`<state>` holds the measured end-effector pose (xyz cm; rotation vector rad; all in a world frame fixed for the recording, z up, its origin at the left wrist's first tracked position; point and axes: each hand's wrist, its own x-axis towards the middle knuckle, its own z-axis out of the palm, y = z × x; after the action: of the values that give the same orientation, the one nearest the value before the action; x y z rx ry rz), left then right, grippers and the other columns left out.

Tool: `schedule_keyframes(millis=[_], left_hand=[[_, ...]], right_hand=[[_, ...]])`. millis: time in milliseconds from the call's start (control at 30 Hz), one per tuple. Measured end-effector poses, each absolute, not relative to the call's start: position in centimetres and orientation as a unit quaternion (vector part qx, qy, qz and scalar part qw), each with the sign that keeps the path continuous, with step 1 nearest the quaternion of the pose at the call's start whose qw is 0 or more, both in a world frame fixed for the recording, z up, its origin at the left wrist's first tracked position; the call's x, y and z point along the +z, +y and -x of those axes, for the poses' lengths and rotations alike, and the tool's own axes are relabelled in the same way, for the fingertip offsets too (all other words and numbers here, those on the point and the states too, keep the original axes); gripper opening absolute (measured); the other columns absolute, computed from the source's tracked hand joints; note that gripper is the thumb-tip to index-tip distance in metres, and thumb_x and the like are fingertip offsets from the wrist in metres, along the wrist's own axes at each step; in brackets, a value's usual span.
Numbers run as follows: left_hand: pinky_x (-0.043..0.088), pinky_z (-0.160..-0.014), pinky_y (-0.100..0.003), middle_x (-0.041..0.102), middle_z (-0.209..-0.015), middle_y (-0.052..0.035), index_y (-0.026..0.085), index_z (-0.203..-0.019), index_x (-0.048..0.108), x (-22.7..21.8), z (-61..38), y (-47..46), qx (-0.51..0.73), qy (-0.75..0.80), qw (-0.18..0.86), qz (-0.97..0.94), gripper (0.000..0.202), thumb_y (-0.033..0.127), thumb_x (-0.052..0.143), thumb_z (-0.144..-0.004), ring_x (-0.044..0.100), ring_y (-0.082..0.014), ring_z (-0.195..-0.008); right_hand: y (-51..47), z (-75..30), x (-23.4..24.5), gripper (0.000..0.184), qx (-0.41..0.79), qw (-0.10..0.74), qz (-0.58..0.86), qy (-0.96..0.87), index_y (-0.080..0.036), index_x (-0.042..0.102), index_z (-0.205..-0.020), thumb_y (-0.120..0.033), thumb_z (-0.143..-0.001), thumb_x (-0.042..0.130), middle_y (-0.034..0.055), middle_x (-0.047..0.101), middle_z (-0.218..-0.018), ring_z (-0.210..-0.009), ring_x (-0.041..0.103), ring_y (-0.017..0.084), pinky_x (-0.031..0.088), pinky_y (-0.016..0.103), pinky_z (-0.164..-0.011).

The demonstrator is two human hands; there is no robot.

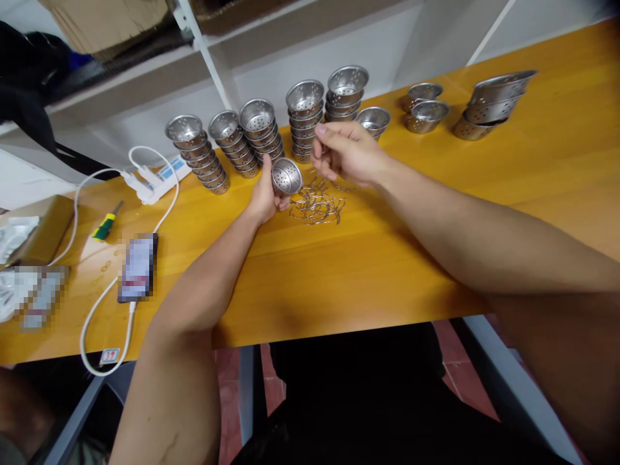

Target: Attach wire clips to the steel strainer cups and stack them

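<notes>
My left hand (265, 197) is closed around a small perforated metal cup (287, 177), tilted so that its open mouth faces me. To the right of it and slightly higher, my right hand (346, 152) is raised with thumb and fingers pinched together. Whatever is in that pinch, if anything, is too small to make out. Below and between the hands lies a loose pile of thin curved metal wires (317, 203) on the table. Behind my right hand a single perforated cup (374, 121) is partly hidden.
Several stacks of perforated cups (256, 123) line the back of the yellow table (310, 278). Two cups (427, 116) and a leaning stack (494, 103) stand at right. At left are a power strip (159, 181), a screwdriver (107, 223), and a phone (138, 268) on a white cable.
</notes>
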<state>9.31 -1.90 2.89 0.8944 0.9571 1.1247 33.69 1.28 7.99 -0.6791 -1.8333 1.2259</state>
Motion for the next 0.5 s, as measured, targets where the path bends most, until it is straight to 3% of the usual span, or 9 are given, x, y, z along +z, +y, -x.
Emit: schedule_keyframes(millis=[100, 200, 300, 367, 433, 500], left_hand=[[0.059, -0.087, -0.043, 0.076, -0.079, -0.0054, 0.029, -0.113, 0.078, 3.5, -9.1, -1.8, 0.531, 0.415, 0.621, -0.4, 0.107, 0.131, 0.05, -0.092, 0.076, -0.0232, -0.086], [0.059, -0.084, -0.04, 0.08, -0.085, -0.0053, 0.03, -0.12, 0.082, 3.9, -9.1, -1.6, 0.549, 0.396, 0.619, -0.398, 0.097, 0.122, 0.061, -0.099, 0.079, -0.0235, -0.09], [0.067, -0.08, -0.038, 0.091, -0.102, -0.0101, 0.026, -0.13, 0.086, 4.2, -9.7, -1.7, 0.56, 0.393, 0.627, -0.371, 0.091, 0.112, 0.072, -0.104, 0.089, -0.0277, -0.098], [0.076, -0.09, -0.039, 0.097, -0.12, -0.0134, 0.024, -0.141, 0.086, 4.6, -10.3, -2.0, 0.56, 0.394, 0.644, -0.342, 0.087, 0.105, 0.068, -0.113, 0.095, -0.0325, -0.116], [0.081, -0.109, -0.043, 0.098, -0.135, -0.0114, 0.026, -0.153, 0.084, 5.2, -11.1, -2.6, 0.553, 0.387, 0.664, -0.322, 0.08, 0.095, 0.056, -0.124, 0.095, -0.035, -0.14], [0.08, -0.124, -0.047, 0.099, -0.142, -0.0077, 0.031, -0.16, 0.084, 5.9, -11.8, -3.2, 0.543, 0.373, 0.683, -0.317, 0.074, 0.088, 0.047, -0.13, 0.087, -0.0349, -0.16]], right_hand=[[1.6, -34.4, 7.5, 0.091, 0.457, 0.334, 0.291, -0.772, -0.027, 0.07, -0.097, -0.117, -0.11, 0.07, 0.0058, 0.073, -0.082, -0.071, 0.059, 0.021, 0.064, 0.046, -0.076], [2.1, -34.9, 6.3, 0.075, 0.36, 0.269, 0.296, -0.843, -0.025, 0.077, -0.097, -0.098, -0.116, 0.082, 0.0075, 0.077, -0.086, -0.084, 0.071, 0.026, 0.07, 0.05, -0.09], [2.6, -35.2, 5.0, 0.066, 0.275, 0.277, 0.31, -0.867, -0.024, 0.086, -0.117, -0.09, -0.114, 0.088, 0.0127, 0.087, -0.111, -0.105, 0.081, 0.033, 0.075, 0.058, -0.109], [2.7, -35.2, 4.4, 0.084, 0.235, 0.32, 0.304, -0.866, -0.023, 0.085, -0.154, -0.093, -0.108, 0.094, 0.0195, 0.088, -0.149, -0.131, 0.083, 0.041, 0.073, 0.067, -0.128], [2.3, -34.9, 4.2, 0.114, 0.201, 0.357, 0.292, -0.864, -0.026, 0.07, -0.185, -0.097, -0.101, 0.098, 0.0218, 0.074, -0.182, -0.161, 0.074, 0.05, 0.063, 0.076, -0.146], [1.5, -34.4, 4.6, 0.122, 0.176, 0.368, 0.295, -0.864, -0.036, 0.062, -0.194, -0.1, -0.097, 0.099, 0.0165, 0.066, -0.192, -0.177, 0.063, 0.053, 0.056, 0.081, -0.154]])
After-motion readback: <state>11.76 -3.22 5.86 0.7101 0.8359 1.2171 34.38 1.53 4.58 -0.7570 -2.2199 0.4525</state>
